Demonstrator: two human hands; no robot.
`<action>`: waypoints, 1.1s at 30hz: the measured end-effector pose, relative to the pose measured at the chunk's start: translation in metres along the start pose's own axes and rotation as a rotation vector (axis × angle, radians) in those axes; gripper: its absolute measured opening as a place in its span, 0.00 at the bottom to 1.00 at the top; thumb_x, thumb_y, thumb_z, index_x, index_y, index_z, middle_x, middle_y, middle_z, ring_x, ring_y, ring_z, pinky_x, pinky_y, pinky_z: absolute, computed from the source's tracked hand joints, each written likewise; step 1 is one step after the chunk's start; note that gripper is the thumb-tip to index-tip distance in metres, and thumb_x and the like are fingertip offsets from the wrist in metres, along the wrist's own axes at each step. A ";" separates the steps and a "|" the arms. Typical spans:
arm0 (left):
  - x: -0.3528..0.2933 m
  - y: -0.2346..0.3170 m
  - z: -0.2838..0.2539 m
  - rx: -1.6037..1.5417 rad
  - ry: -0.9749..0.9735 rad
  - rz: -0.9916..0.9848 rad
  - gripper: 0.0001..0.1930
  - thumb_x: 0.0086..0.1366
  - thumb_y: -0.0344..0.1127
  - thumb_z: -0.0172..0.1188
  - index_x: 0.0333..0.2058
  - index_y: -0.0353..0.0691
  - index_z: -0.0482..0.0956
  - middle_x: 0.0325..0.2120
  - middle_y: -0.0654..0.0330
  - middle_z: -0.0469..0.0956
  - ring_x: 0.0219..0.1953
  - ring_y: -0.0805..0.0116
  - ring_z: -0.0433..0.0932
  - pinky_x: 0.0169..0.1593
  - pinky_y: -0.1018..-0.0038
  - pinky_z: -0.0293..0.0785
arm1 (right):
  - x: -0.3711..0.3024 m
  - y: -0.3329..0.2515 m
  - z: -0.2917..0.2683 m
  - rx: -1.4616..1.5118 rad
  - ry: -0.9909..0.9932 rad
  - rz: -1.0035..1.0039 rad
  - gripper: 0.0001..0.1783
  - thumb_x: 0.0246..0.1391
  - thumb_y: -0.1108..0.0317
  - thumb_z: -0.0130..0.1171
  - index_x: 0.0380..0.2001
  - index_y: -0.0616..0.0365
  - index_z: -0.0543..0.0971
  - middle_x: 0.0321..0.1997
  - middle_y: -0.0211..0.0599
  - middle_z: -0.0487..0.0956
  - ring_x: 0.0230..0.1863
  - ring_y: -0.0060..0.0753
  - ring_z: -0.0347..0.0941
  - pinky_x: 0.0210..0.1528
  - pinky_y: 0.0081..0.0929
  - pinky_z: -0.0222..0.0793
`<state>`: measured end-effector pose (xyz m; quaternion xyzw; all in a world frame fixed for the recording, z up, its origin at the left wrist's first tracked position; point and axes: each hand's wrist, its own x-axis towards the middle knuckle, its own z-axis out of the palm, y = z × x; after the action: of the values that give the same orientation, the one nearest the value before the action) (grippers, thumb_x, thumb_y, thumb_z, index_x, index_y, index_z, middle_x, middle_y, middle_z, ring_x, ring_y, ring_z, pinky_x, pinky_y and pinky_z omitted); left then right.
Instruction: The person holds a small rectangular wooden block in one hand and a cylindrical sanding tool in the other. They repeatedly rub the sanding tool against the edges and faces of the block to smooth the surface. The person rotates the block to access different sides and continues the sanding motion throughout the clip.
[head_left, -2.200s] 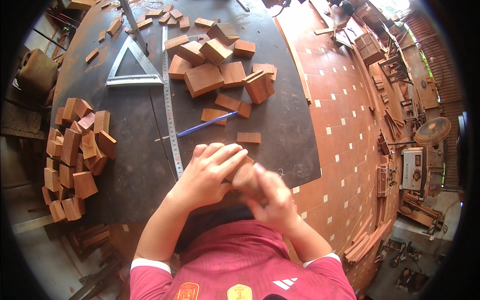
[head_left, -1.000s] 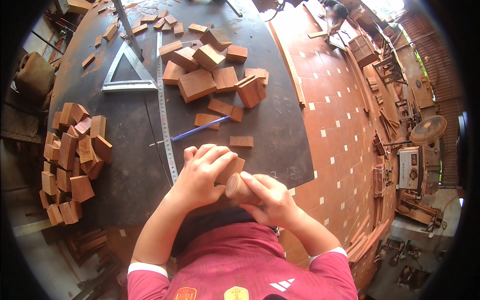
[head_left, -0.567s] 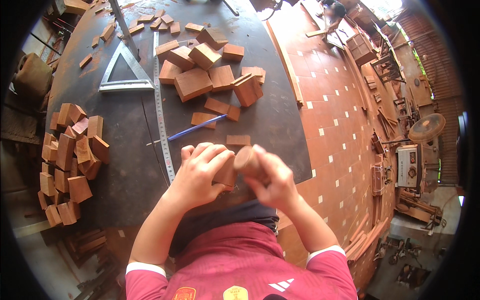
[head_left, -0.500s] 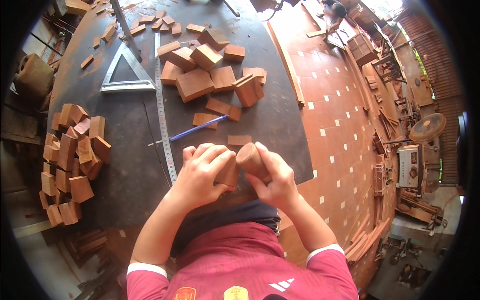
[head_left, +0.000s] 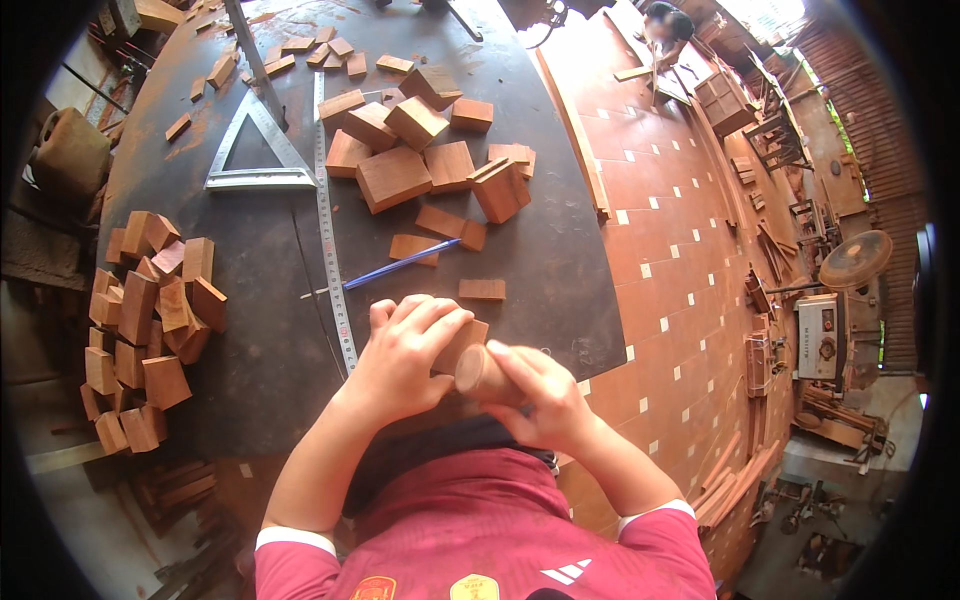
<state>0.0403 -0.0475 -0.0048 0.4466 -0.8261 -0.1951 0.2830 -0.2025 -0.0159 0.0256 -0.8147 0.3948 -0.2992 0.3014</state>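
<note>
My left hand (head_left: 402, 352) is closed around a reddish-brown wooden block (head_left: 464, 340) near the table's front edge. Its fingers lie over the block's top, and part of the block is hidden by them. A short wooden cylinder (head_left: 481, 374) with a flat round end is gripped in my right hand (head_left: 545, 402). The cylinder is tilted, its round end pointing left, close against the block; whether they touch I cannot tell. Just beyond my hands lies a small flat wooden piece (head_left: 482, 289). A blue pen (head_left: 400, 264) rests across another piece, left of it.
Several wooden blocks (head_left: 394, 179) are heaped at the table's middle, and another pile (head_left: 138, 310) stands at the left edge. A metal triangle square (head_left: 262, 178) lies by a measuring tape (head_left: 326, 230). Tiled floor (head_left: 660, 300) runs along the right. Far off, a person (head_left: 668, 28) bends over work.
My right hand has moved left and toward me, bringing the cylinder down beside the block's near side. My left hand keeps its hold with only a slight shift.
</note>
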 end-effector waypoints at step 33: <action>-0.008 -0.005 -0.019 -0.335 -0.110 0.005 0.40 0.49 0.35 0.81 0.63 0.38 0.77 0.57 0.52 0.82 0.61 0.56 0.78 0.67 0.57 0.58 | 0.029 -0.003 -0.022 -0.068 -0.007 -0.110 0.41 0.49 0.72 0.78 0.67 0.59 0.76 0.53 0.56 0.80 0.52 0.60 0.81 0.55 0.47 0.79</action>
<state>0.0587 -0.0448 0.0045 0.3798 -0.7974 -0.3532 0.3084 -0.2027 -0.0436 0.0487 -0.8460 0.3582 -0.2991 0.2579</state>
